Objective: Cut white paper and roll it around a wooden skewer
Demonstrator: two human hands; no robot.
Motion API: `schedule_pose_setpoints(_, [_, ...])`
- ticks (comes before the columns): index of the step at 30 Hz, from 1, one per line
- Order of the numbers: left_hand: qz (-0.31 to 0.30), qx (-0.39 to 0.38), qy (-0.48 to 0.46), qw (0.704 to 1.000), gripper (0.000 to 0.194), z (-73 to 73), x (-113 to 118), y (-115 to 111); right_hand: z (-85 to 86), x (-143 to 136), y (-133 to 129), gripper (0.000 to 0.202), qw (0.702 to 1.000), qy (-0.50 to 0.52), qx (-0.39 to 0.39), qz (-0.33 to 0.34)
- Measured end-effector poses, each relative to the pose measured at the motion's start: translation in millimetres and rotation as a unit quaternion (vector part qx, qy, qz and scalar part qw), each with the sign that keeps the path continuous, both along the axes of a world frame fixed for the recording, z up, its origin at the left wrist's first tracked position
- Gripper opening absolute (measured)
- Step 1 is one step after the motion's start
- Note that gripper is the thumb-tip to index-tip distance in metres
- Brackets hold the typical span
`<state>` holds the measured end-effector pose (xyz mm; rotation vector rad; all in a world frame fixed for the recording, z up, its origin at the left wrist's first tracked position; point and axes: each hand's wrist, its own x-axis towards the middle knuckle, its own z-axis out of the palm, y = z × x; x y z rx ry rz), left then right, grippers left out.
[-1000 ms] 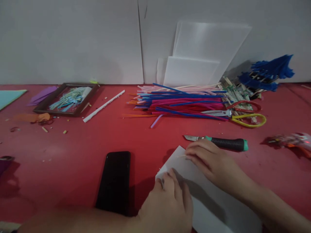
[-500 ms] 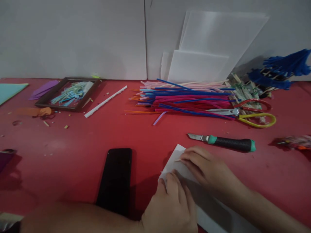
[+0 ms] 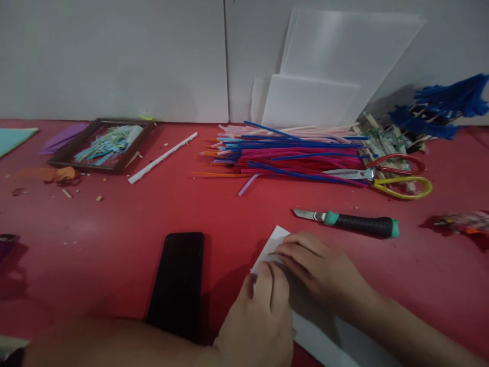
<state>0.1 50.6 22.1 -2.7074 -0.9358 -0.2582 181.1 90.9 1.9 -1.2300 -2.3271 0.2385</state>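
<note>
A white board (image 3: pixel 321 339) lies at a slant on the red table at the lower right of centre. My left hand (image 3: pixel 263 311) is at the board's left edge with its fingers curled and pressed together; whatever they pinch is hidden. Farther up the board, my right hand (image 3: pixel 315 265) rests on the surface, its thumb and fingers closed on a thin pale stick, of which only the tip (image 3: pixel 272 253) shows. Beyond my right hand lies a utility knife (image 3: pixel 359 224) with a black and green handle, its blade toward the left.
A black phone (image 3: pixel 178 285) lies left of my left hand. Behind are a pile of coloured pipe cleaners (image 3: pixel 298 153), scissors (image 3: pixel 401 176), a brown frame (image 3: pixel 103 145) and a white strip (image 3: pixel 164 157). White sheets (image 3: pixel 347 48) lean on the wall (image 3: pixel 114 56).
My left hand has shifted slightly and its fingers are more curled at the board's edge. My right hand has slid a little left with the stick. The whole view has moved slightly.
</note>
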Motion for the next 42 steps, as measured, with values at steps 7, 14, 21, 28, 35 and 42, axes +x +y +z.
schedule_pose_setpoints(7, [0.006,0.03,-0.003,1.0,0.031,2.9,1.8,1.3,-0.7,-2.0,1.0,0.036,1.0,-0.006,0.019,0.011])
schedule_pose_setpoints(14, [0.025,0.048,-0.035,0.998,0.029,1.3,5.4,1.8,-2.7,-0.4,1.3,0.031,0.999,-0.036,0.018,0.033])
schedule_pose_setpoints(21, [0.023,0.046,-0.042,0.998,0.034,5.7,5.6,4.7,-1.1,-1.9,0.5,0.031,0.999,-0.029,0.022,0.036])
schedule_pose_setpoints(28, [0.01,0.048,-0.051,0.997,0.026,3.4,7.4,7.2,0.8,-3.2,0.4,0.031,0.998,-0.037,0.026,0.033])
schedule_pose_setpoints(35, [0.012,0.043,-0.066,0.997,0.025,1.8,5.9,3.8,-1.2,-0.4,0.9,0.028,0.999,-0.037,0.019,0.028])
schedule_pose_setpoints(42, [0.016,0.024,-0.05,0.998,0.033,3.0,6.8,3.6,0.7,-1.5,0.9,0.03,0.999,-0.027,0.01,0.031])
